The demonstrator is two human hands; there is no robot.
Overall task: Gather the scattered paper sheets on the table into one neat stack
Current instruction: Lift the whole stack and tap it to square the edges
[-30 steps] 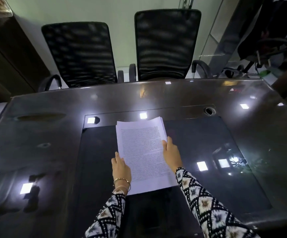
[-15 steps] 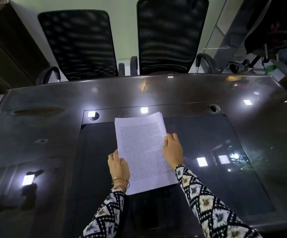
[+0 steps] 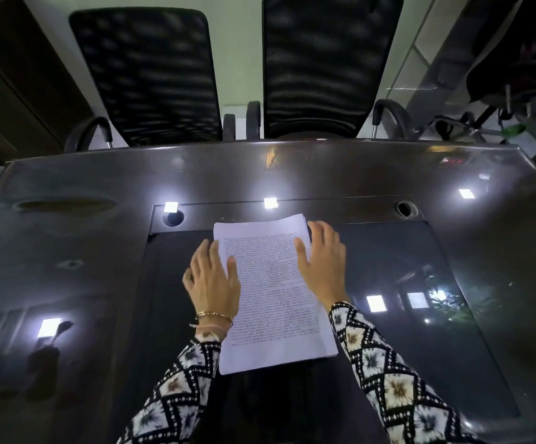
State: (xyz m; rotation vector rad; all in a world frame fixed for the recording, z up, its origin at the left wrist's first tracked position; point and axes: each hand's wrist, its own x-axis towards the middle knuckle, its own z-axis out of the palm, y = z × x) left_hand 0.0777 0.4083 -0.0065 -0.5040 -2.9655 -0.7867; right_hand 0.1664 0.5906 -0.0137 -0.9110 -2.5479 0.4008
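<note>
Two hands now sit nearer the far edge of the glossy dark tabletop (image 3: 68, 251) than a moment ago: left hand (image 3: 212, 280) and right hand (image 3: 322, 261), fingers straight and spread, flank the white printed paper stack (image 3: 269, 293) lying centrally. It looks squared; gathering seems nearly finished.

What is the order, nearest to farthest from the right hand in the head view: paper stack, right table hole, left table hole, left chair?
From the right hand:
1. paper stack, touching its thumb side.
2. right table hole, ahead and rightward.
3. left table hole, across the stack.
4. left chair, back left.
</note>
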